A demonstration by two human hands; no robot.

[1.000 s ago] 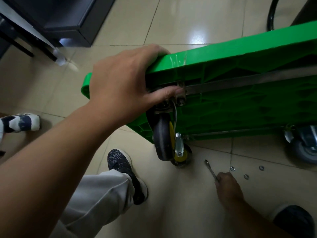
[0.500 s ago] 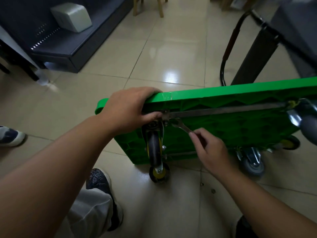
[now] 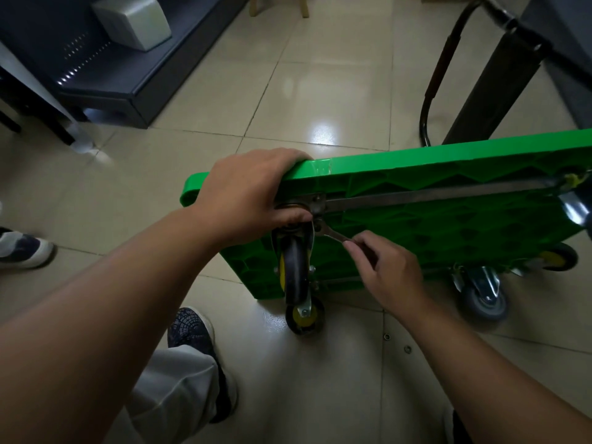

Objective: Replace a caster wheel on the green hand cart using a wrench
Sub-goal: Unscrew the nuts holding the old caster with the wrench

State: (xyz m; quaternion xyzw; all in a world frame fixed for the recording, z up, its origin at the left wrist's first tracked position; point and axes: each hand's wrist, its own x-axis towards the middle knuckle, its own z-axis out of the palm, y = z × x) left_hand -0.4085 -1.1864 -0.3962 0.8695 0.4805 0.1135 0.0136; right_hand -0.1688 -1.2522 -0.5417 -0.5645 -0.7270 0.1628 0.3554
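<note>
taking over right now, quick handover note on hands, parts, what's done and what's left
Left hand grips the top edge of the green cart, tipped on its side, thumb by the caster wheel mount.
Right hand pinches the wrench, its head on a mount bolt.
Done: cart tipped, wrench seated; small nuts or washers lie on the floor.
Left: work the bolts; loosening or tightening, cannot tell.
</note>
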